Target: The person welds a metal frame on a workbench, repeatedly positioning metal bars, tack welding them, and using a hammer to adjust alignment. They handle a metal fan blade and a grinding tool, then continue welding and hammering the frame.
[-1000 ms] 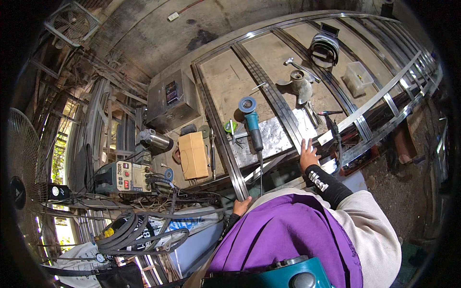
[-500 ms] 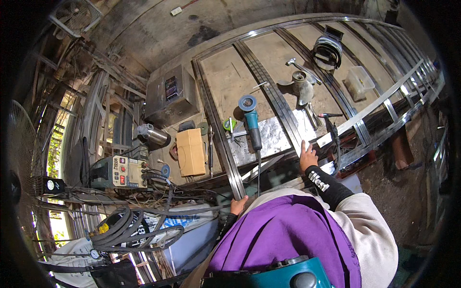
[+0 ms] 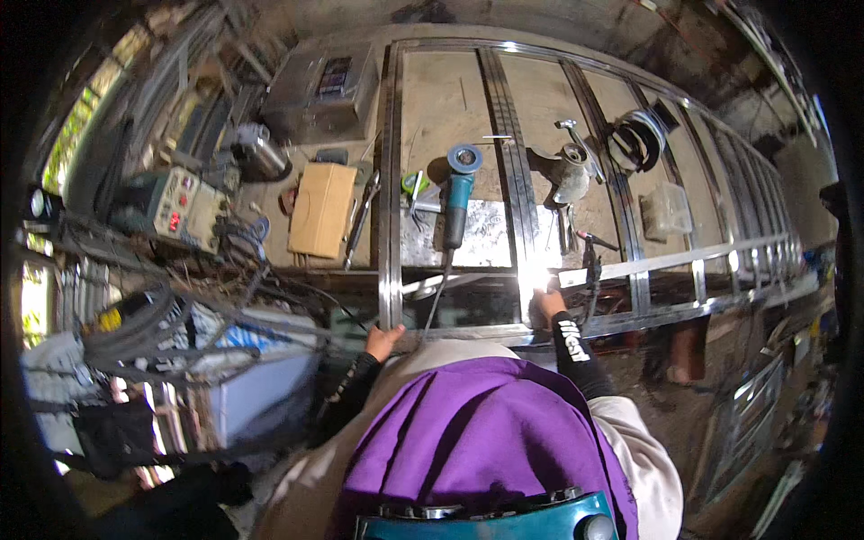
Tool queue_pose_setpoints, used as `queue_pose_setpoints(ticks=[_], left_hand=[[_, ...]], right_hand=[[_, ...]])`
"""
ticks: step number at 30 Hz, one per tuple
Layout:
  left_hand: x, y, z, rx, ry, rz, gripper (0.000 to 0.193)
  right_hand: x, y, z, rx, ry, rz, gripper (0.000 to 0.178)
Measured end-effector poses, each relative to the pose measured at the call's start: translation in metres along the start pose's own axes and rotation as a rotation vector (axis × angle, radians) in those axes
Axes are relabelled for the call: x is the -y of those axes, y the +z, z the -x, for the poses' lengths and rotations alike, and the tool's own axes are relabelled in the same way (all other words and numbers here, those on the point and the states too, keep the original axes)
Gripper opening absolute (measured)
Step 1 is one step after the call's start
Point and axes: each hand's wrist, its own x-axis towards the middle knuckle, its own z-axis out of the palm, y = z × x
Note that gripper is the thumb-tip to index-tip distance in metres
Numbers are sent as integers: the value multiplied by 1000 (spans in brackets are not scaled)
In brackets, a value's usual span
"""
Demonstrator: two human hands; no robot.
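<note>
Metal frame: on the table, with bars on both sides of the grinder.
Left hand: on the frame's near end, left of the grinder; I cannot tell if it grips.
Right hand: apart from the left, on the next bar, right of the grinder; I cannot tell if it grips.
Brown box: left of the grinder.
Clear tub: right of the grinder, past two bars.

Head-worn fisheye, facing down, wide view
</note>
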Motion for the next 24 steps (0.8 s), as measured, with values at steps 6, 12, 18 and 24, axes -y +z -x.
queue_pose_setpoints(ticks=[6, 12, 18, 24], left_hand=[[65, 21, -43, 42, 45, -7, 63], [110, 22, -56, -161, 321, -112, 50], [100, 17, -51, -15, 198, -131, 59], [88, 28, -59, 121, 216, -45, 70]], right_hand=[[-77, 3, -53, -46, -337, 366, 34], [-26, 25, -41, -11, 16, 62, 62], [-2, 14, -17, 31, 3, 197, 61], [-26, -6, -25, -50, 2, 139, 56]])
